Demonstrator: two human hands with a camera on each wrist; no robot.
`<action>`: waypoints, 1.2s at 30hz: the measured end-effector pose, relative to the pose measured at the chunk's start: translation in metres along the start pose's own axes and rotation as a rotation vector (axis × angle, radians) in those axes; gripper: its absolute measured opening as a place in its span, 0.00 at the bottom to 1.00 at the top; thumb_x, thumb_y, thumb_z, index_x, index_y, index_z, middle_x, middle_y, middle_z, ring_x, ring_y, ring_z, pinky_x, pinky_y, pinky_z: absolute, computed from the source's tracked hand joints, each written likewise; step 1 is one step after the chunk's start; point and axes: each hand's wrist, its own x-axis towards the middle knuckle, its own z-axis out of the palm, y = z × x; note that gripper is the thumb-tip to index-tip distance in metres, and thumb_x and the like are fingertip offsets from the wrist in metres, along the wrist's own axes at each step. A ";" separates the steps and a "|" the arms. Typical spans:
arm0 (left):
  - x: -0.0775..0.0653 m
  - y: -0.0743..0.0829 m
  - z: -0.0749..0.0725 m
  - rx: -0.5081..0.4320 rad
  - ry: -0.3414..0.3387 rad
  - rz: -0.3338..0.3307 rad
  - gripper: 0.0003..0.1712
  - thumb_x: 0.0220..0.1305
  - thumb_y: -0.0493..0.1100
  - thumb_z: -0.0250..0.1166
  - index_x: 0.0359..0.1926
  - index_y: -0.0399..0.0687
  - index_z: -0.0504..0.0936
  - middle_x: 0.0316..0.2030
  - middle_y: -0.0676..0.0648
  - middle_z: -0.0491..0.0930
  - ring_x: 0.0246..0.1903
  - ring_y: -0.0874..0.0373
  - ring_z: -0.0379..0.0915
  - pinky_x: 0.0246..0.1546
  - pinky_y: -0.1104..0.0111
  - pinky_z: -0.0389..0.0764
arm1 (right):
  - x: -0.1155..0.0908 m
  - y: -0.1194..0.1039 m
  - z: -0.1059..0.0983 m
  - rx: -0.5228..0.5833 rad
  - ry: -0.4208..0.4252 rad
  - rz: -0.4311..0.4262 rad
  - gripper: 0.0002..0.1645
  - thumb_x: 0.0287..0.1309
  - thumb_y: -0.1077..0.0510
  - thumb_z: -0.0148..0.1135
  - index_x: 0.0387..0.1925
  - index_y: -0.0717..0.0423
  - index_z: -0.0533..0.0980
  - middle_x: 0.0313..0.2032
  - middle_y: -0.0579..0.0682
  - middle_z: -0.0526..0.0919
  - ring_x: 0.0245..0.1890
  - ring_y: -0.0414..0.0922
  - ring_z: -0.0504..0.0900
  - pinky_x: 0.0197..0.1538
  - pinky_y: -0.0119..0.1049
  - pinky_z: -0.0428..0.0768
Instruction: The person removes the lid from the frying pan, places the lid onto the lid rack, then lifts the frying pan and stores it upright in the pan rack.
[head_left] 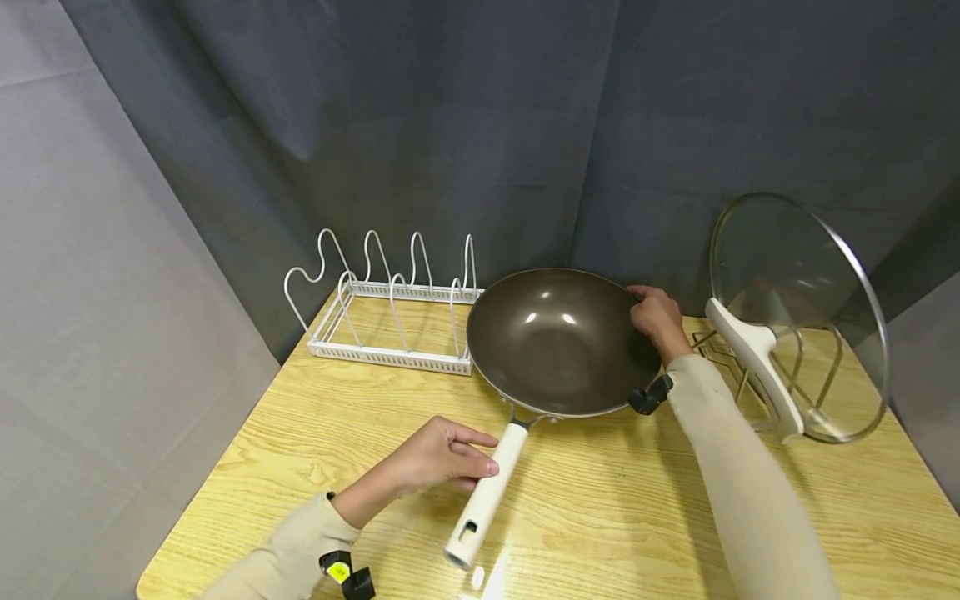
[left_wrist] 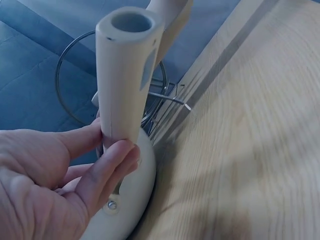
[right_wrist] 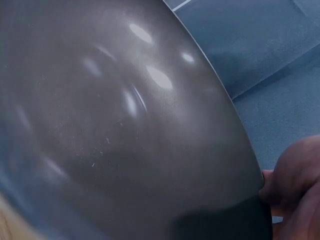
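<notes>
Pan (head_left: pixel 562 342) is held at 2 places: left hand (head_left: pixel 447 457) pinches its white handle (head_left: pixel 482 504), right hand (head_left: pixel 658 318) grips its rim (right_wrist: pixel 233 103); white rack (head_left: pixel 390 357) stands beside.

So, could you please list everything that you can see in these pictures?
Pan: one, dark brown inside, whitish outside, centre, held by both hands
Pan handle: one, white, pointing toward the person
White rack: one, white, on the table, left of the pan
Lid: one, clear glass with a white handle, tilted at the wire rack
Wire rack: one, metallic, on the table, right
Table: one, yellowish wood, below everything
Curtain: dark blue-grey, behind the table
Sleeves: two, beige, on both arms
Wrist devices: two, black, one per wrist
Left hand: one, pinching the pan handle
Right hand: one, gripping the pan's rim
</notes>
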 end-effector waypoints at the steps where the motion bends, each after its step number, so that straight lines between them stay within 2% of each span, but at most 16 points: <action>1: 0.000 0.000 0.002 -0.007 0.001 0.001 0.25 0.64 0.36 0.72 0.60 0.30 0.80 0.42 0.37 0.88 0.39 0.48 0.88 0.42 0.55 0.87 | 0.001 0.000 0.000 -0.007 -0.001 -0.002 0.39 0.55 0.66 0.40 0.70 0.61 0.69 0.68 0.68 0.70 0.60 0.70 0.72 0.62 0.61 0.70; 8: 0.000 -0.001 0.015 -0.060 0.007 0.010 0.25 0.64 0.34 0.72 0.60 0.31 0.80 0.41 0.37 0.88 0.39 0.48 0.88 0.43 0.54 0.86 | 0.006 -0.003 0.000 -0.037 -0.009 -0.001 0.39 0.55 0.66 0.40 0.70 0.58 0.70 0.68 0.69 0.70 0.61 0.71 0.71 0.60 0.62 0.71; 13: 0.000 -0.001 0.022 -0.084 0.007 0.022 0.27 0.63 0.33 0.72 0.62 0.33 0.79 0.41 0.37 0.88 0.40 0.48 0.88 0.41 0.57 0.87 | 0.010 -0.004 0.002 -0.041 -0.011 -0.004 0.38 0.56 0.65 0.40 0.70 0.56 0.70 0.69 0.68 0.69 0.63 0.72 0.69 0.61 0.63 0.71; 19: 0.000 -0.001 0.031 -0.104 0.001 0.040 0.27 0.63 0.33 0.72 0.62 0.32 0.78 0.40 0.36 0.88 0.39 0.48 0.88 0.43 0.54 0.86 | 0.013 -0.005 0.003 -0.068 -0.016 -0.013 0.37 0.58 0.65 0.39 0.70 0.55 0.71 0.69 0.67 0.69 0.63 0.72 0.70 0.59 0.63 0.72; 25: 0.002 -0.002 0.038 -0.134 0.019 0.053 0.27 0.61 0.31 0.72 0.61 0.30 0.78 0.39 0.35 0.88 0.38 0.47 0.88 0.41 0.56 0.87 | 0.013 -0.007 0.002 -0.067 -0.010 -0.023 0.35 0.61 0.65 0.39 0.69 0.56 0.72 0.68 0.67 0.70 0.60 0.71 0.72 0.55 0.63 0.74; 36: 0.003 -0.001 0.047 -0.155 0.027 0.051 0.27 0.61 0.31 0.73 0.61 0.31 0.79 0.39 0.35 0.88 0.38 0.48 0.88 0.40 0.57 0.87 | 0.017 -0.008 0.001 -0.074 -0.046 -0.030 0.30 0.70 0.64 0.40 0.71 0.57 0.70 0.70 0.67 0.67 0.62 0.71 0.70 0.59 0.63 0.72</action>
